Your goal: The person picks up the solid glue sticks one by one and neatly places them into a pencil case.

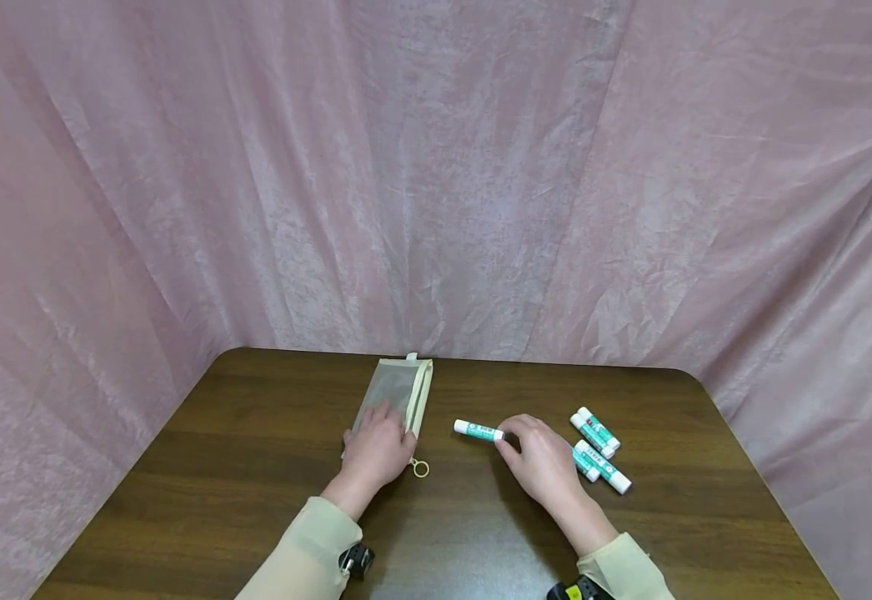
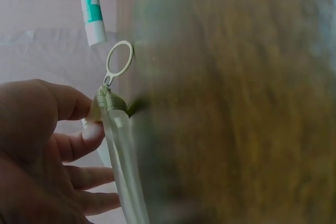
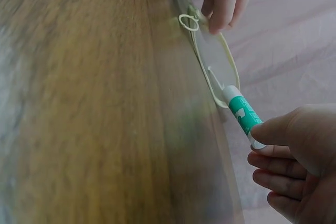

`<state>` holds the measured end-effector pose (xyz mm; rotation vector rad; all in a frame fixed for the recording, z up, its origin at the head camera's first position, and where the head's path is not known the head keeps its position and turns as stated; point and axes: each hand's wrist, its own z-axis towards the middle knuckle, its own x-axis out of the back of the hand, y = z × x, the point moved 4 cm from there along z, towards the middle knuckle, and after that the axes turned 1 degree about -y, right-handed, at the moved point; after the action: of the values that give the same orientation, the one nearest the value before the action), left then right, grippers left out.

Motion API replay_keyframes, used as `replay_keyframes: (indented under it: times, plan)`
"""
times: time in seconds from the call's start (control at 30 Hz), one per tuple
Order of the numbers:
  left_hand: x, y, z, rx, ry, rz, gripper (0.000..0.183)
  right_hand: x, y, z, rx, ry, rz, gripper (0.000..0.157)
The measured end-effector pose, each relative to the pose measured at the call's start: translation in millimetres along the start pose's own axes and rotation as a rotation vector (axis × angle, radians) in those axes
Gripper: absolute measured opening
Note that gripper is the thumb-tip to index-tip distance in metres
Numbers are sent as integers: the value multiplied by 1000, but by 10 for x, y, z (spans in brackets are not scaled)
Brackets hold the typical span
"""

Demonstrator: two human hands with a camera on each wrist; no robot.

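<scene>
Hands are well apart. The pouch point(image 1: 393, 387) is pinched near its ring point(image 1: 421, 469) by the left hand point(image 1: 376, 447). One glue stick point(image 1: 478, 430) is gripped by the right hand point(image 1: 539, 458), directed leftward. Four other sticks point(image 1: 603, 467) are seen beside the right hand, on the bench point(image 1: 466, 542).

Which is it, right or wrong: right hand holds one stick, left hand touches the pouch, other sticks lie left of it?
Wrong: the head view shows the other sticks lying right of the pouch. Right hand holds one stick, left hand touches the pouch.
</scene>
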<state>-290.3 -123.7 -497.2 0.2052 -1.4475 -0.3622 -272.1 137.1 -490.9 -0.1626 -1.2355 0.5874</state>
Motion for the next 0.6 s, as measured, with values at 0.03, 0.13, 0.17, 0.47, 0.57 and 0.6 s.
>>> replay_keyframes:
  times: [0.03, 0.13, 0.17, 0.47, 0.57, 0.6]
  plan:
    - [5, -5, -1, -3, 4, -9, 19, 2, -6, 4, 1, 0, -1, 16]
    - [23, -20, 1, -10, 18, -43, 22, 9, -28, 18, 11, 5, -8, 16]
    - [29, -26, 3, -15, 25, -54, 23, 11, -36, 23, 12, 6, -10, 16]
    - [39, -109, 11, -15, 52, -218, 28, 28, -72, 59, 19, 8, 3, 14]
    - [30, -129, 23, -19, 61, -261, 29, 38, -69, 64, 20, 9, 5, 14]
    - [30, -130, 26, -21, 66, -274, 30, 39, -67, 65, 19, 8, 5, 14]
